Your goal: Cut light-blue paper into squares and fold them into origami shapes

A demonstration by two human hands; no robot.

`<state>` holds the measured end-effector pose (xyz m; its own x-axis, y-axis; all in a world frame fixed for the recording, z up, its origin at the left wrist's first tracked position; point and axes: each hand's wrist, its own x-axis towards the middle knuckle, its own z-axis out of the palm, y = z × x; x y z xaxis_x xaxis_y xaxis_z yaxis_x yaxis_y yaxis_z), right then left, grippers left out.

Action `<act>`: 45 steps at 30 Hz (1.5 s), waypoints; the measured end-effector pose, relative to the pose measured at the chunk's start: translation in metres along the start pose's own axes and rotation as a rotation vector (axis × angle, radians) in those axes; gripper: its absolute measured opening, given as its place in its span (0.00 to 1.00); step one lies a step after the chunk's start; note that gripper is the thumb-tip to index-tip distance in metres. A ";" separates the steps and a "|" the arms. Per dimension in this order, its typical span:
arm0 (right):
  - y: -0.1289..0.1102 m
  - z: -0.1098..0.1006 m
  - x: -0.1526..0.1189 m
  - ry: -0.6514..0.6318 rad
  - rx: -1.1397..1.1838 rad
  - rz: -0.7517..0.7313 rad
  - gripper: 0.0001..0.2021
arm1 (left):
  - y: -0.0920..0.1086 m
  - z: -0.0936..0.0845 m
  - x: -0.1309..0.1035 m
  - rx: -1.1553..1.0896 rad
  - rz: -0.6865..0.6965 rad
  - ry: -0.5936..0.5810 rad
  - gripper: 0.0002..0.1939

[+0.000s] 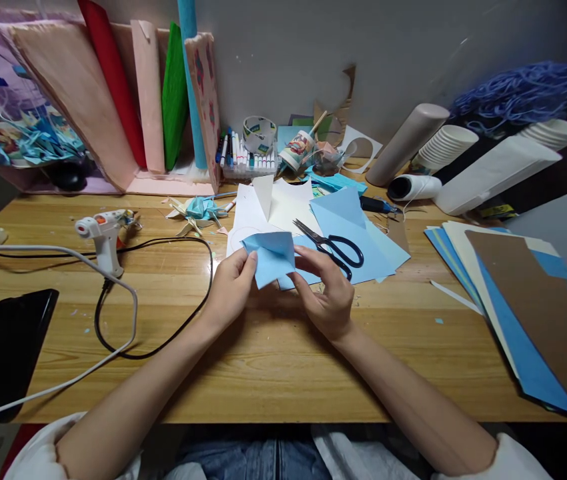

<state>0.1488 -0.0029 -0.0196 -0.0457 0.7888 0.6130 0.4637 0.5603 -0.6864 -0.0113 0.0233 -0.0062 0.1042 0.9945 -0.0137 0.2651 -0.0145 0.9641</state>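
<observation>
A small piece of blue paper [272,260] is held up over the middle of the table, its top edge bent. My left hand [231,283] pinches its left side between thumb and fingers. At the right edge, the thumb and fingers of my right hand [327,292] close on the same piece. Just behind my right hand lie black-handled scissors [333,247], resting on blue sheets [376,250]. White paper [288,207] with a folded upright flap lies behind the held piece.
A glue gun [106,237] with looping cables and a black tablet [6,347] are at the left. Stacked coloured sheets [523,313] cover the right side. Markers [248,160], paper cups [446,147] and a pink box [73,100] line the back.
</observation>
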 end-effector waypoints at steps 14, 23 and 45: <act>-0.003 -0.003 0.012 -0.059 0.217 0.188 0.10 | -0.003 -0.002 0.002 -0.001 0.046 0.028 0.12; 0.016 -0.002 0.020 -0.138 0.465 0.464 0.09 | 0.001 0.001 0.001 -0.148 -0.063 -0.061 0.12; 0.001 -0.005 0.013 -0.465 -0.048 0.453 0.08 | 0.006 0.001 -0.011 0.461 0.288 -0.158 0.06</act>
<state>0.1531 0.0066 -0.0109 -0.2091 0.9775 0.0262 0.5652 0.1427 -0.8125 -0.0096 0.0121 -0.0009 0.3676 0.9162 0.1593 0.5918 -0.3626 0.7199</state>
